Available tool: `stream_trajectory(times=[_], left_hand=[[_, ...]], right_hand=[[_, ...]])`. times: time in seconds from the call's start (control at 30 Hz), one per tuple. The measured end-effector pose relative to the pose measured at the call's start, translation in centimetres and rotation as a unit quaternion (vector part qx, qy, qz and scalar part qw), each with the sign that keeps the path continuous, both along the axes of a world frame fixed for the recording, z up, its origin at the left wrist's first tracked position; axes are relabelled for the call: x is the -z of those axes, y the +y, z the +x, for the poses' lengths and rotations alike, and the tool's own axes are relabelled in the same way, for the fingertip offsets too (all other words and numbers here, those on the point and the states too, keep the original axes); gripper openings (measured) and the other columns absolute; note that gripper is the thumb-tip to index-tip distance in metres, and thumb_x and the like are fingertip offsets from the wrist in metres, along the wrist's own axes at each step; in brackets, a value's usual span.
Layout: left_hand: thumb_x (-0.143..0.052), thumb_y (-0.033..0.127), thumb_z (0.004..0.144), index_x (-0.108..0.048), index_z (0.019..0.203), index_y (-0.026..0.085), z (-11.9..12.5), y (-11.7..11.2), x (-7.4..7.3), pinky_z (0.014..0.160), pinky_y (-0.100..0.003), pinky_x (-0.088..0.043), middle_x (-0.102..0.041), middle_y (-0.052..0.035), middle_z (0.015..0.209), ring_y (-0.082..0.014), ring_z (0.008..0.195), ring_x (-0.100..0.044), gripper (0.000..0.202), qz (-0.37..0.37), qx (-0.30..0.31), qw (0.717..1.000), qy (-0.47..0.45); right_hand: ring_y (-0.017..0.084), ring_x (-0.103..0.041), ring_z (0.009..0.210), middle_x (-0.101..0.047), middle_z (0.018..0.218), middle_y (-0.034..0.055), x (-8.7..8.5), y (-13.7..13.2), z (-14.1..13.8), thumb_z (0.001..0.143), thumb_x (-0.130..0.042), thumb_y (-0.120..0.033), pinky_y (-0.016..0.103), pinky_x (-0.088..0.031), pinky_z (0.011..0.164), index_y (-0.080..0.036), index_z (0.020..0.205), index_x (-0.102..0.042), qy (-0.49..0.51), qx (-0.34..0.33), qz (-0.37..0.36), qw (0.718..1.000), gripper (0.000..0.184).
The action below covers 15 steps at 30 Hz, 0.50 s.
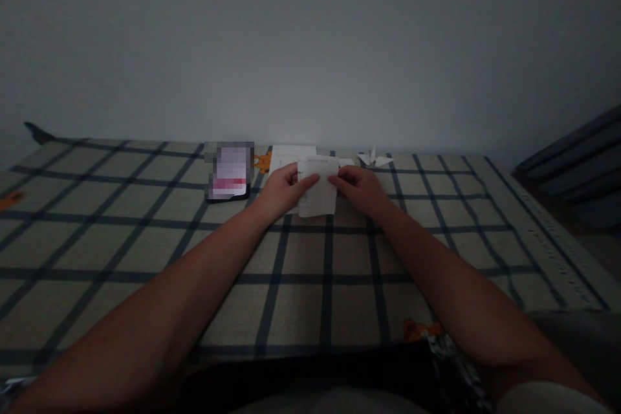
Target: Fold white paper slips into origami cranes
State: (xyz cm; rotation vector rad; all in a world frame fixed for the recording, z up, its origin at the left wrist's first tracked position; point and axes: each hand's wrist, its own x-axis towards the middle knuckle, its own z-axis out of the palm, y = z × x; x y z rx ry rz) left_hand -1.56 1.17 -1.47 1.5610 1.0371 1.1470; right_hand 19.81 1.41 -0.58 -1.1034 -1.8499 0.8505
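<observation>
Between my two hands is a small folded sheet of white paper [317, 197], raised a little over the checked cloth. My left hand [282, 191] grips its left edge, thumb on the near face and fingers behind. At the right edge, my right hand [361, 189] pinches the sheet between thumb and fingers. Just behind the left hand lies a white paper pad or stack [294, 154], partly covered by the hand and the held sheet. Beyond the right hand sits a folded white paper figure with pointed tips [374, 159], resembling an origami crane.
A phone or tablet [230, 171] with a blurred screen stands left of my hands. The checked cloth [301, 310] with orange bear prints covers the surface up to a plain wall [310, 45]. A dark, slanted object [577, 162] is at the far right.
</observation>
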Motion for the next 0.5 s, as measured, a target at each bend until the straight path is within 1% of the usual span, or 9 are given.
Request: stream_trajectory(times=[0.1,0.23,0.4,0.5], left_hand=[[-0.076,0.05,0.078,-0.072,0.109,0.016,-0.01,0.08,0.21,0.077,-0.038,-0.057,-0.077,-0.0104,0.103,-0.0235,0.085,-0.072,0.047,-0.029,0.014,0.999,-0.043],[-0.076,0.046,0.077,-0.073,0.109,0.015,-0.16,0.33,0.68,0.078,-0.039,-0.057,-0.077,-0.0112,0.103,-0.024,0.085,-0.072,0.044,-0.048,0.025,0.996,-0.069],[-0.077,0.044,0.077,-0.075,0.105,0.016,-0.22,0.46,0.83,0.08,-0.04,-0.057,-0.078,-0.0109,0.103,-0.0238,0.086,-0.072,0.039,-0.029,-0.004,0.999,-0.031],[-0.076,0.045,0.078,-0.075,0.107,0.016,-0.21,0.42,0.71,0.081,-0.04,-0.057,-0.078,-0.0111,0.105,-0.0248,0.09,-0.072,0.04,-0.011,-0.015,1.0,-0.006]], right_hand=[[0.016,-0.062,0.067,-0.069,0.076,0.0028,0.11,-0.02,-0.02,0.088,-0.065,-0.045,0.029,-0.048,0.063,-0.019,0.084,-0.069,-0.001,0.002,-0.006,1.0,0.026],[0.016,-0.062,0.069,-0.07,0.078,0.0034,0.17,0.01,0.0,0.089,-0.064,-0.046,0.029,-0.049,0.064,-0.019,0.086,-0.07,-0.01,0.003,0.009,1.0,0.028],[0.016,-0.064,0.07,-0.072,0.08,0.0035,0.14,-0.01,0.06,0.09,-0.062,-0.043,0.03,-0.05,0.065,-0.019,0.088,-0.071,-0.018,-0.007,0.009,1.0,0.026],[0.016,-0.065,0.07,-0.071,0.08,0.0036,0.23,0.0,0.11,0.091,-0.062,-0.041,0.03,-0.05,0.066,-0.018,0.088,-0.072,-0.017,-0.011,0.01,1.0,0.025]])
